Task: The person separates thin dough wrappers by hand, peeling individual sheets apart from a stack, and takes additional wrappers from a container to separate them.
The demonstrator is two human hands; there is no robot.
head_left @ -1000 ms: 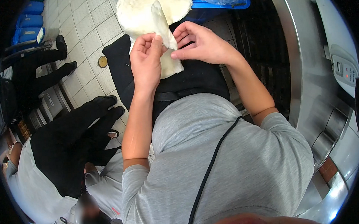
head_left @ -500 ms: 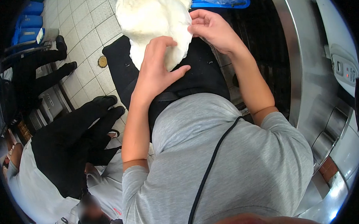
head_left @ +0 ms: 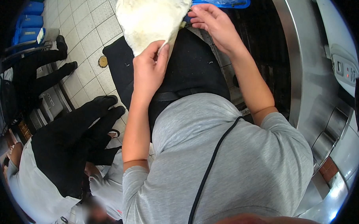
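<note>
A large, soft, creamy-white sheet [head_left: 152,22] that looks like dough lies at the top of the view, its far end cut off by the frame. My left hand [head_left: 149,67] is closed at its near edge, pinching a fold between thumb and fingers. My right hand [head_left: 212,24] is just beside the sheet's right edge, fingers apart and slightly curled, with nothing visible in them. Small green bits [head_left: 182,24] show along that right edge. What supports the sheet is hidden beneath it.
A blue tray [head_left: 239,5] with clear plastic and something green is at the top right. A steel counter edge [head_left: 294,68] runs down the right. Co-workers in dark trousers [head_left: 69,135] stand at left on the tiled floor [head_left: 82,36]. Blue bins [head_left: 30,28] stand at upper left.
My left hand has gone from resting open on the sheet to pinching its near edge, drawing it into a narrower point. My right hand has let go of the right edge.
</note>
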